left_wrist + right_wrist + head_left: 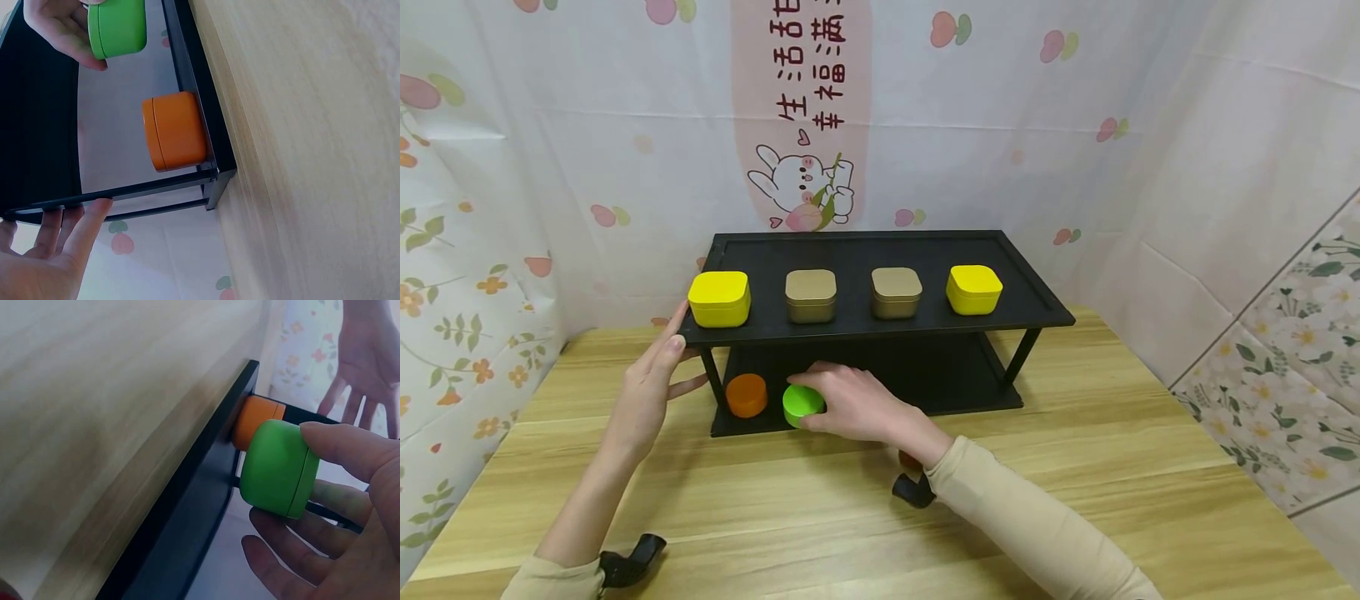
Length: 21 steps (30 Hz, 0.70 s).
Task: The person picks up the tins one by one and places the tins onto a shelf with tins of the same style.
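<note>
My right hand [857, 404] pinches a green rounded tin [802, 404] between thumb and fingers at the lower tier of a black two-tier shelf [880, 332]. The right wrist view shows that tin [278, 469] slightly raised above the tier's front rim. Beside it, an orange tin [747, 395] stands at the left end of the lower tier. With fairly straight, spread fingers, my left hand [651, 383] touches the left edge of the upper tier. In the left wrist view, its fingertips [100, 205] rest along that edge.
On the upper tier stand a yellow tin [720, 300], two gold-brown tins [811, 297] and another yellow tin [973, 290]. The shelf stands on a wood-grain table [820, 517]. Behind it hangs a patterned cloth [625, 150]. A small reddish-brown thing is partly hidden under my right wrist.
</note>
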Each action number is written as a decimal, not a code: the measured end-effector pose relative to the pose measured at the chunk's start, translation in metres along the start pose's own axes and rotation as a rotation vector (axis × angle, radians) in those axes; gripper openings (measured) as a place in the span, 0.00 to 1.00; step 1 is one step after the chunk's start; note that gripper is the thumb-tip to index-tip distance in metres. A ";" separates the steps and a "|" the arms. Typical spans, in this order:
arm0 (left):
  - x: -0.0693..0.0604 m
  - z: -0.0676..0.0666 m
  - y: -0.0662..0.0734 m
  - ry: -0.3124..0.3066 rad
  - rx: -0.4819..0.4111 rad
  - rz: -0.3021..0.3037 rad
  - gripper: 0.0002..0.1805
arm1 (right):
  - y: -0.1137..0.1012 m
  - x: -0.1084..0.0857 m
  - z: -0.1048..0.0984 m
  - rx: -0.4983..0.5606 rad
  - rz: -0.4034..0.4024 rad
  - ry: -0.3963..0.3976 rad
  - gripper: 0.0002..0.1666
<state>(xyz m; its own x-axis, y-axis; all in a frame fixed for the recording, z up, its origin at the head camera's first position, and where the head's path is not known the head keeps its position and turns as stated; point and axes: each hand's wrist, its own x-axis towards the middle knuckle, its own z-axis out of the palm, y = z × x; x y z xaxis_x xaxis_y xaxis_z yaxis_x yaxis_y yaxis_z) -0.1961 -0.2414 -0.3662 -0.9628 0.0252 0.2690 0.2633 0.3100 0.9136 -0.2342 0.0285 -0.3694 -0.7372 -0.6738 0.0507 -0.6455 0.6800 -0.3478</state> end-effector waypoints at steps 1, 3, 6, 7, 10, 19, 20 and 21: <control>0.000 0.000 0.000 0.000 -0.001 0.000 0.28 | 0.001 0.001 -0.001 -0.002 0.004 -0.001 0.31; 0.000 0.000 0.000 0.000 -0.003 0.001 0.28 | 0.002 0.003 -0.002 -0.009 0.013 -0.002 0.31; 0.000 0.000 0.000 0.001 -0.003 0.003 0.28 | 0.005 0.006 -0.003 -0.015 0.028 -0.006 0.32; 0.000 0.000 0.000 0.001 -0.004 0.003 0.28 | 0.006 0.007 -0.003 -0.018 0.032 -0.007 0.32; 0.000 0.000 0.001 -0.001 -0.008 0.004 0.28 | 0.008 0.009 -0.002 -0.022 0.045 -0.014 0.32; 0.000 0.000 0.001 -0.004 -0.031 0.009 0.28 | 0.013 0.013 -0.002 -0.026 0.083 -0.031 0.32; 0.000 0.000 0.001 -0.004 -0.030 0.010 0.29 | 0.013 0.014 -0.002 -0.025 0.086 -0.031 0.32; 0.000 0.000 0.001 -0.004 -0.032 0.011 0.29 | 0.014 0.014 -0.002 -0.022 0.088 -0.032 0.32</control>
<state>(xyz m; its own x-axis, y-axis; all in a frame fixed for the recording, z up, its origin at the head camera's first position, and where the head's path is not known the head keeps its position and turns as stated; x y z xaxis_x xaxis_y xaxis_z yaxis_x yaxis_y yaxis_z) -0.1963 -0.2408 -0.3657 -0.9601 0.0323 0.2778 0.2755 0.2793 0.9198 -0.2539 0.0291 -0.3712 -0.7848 -0.6197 -0.0088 -0.5829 0.7429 -0.3292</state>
